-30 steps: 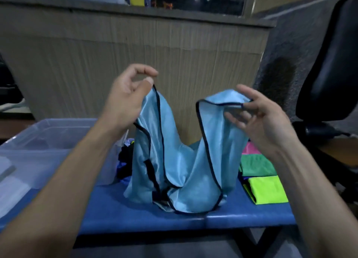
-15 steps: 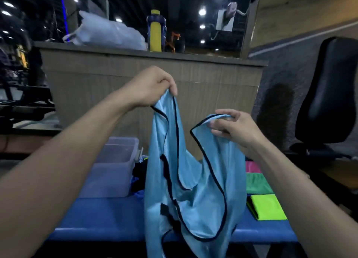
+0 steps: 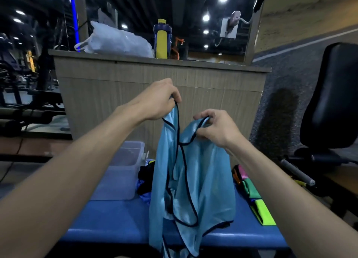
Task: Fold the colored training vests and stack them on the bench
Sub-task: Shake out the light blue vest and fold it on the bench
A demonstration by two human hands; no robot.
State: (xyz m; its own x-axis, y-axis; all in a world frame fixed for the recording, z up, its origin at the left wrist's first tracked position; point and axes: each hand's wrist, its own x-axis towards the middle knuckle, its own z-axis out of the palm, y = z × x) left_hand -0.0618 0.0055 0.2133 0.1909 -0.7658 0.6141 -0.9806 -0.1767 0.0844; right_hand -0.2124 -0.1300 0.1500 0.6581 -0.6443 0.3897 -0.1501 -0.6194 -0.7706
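Light-blue vest [image 3: 193,180] with dark trim hangs in air over blue bench [image 3: 116,219], lower part draped past bench front edge. Left hand [image 3: 157,100] curled, pinching one shoulder strap, held higher. Right hand [image 3: 215,128] curled, pinching other strap, lower and close by. Folded vests [image 3: 257,201], pink, green, neon yellow, in row at bench right end. Clear plastic bin [image 3: 120,172] on bench left of vest; dark bundle of cloth [image 3: 145,178] between bin and vest. Wooden counter [image 3: 155,87] behind, with white bag [image 3: 118,40] and yellow bottle [image 3: 162,38] on top. Black chair [image 3: 333,95] far right.

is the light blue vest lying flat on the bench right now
No, the light blue vest hangs from both hands, left hand and right hand, above the bench.
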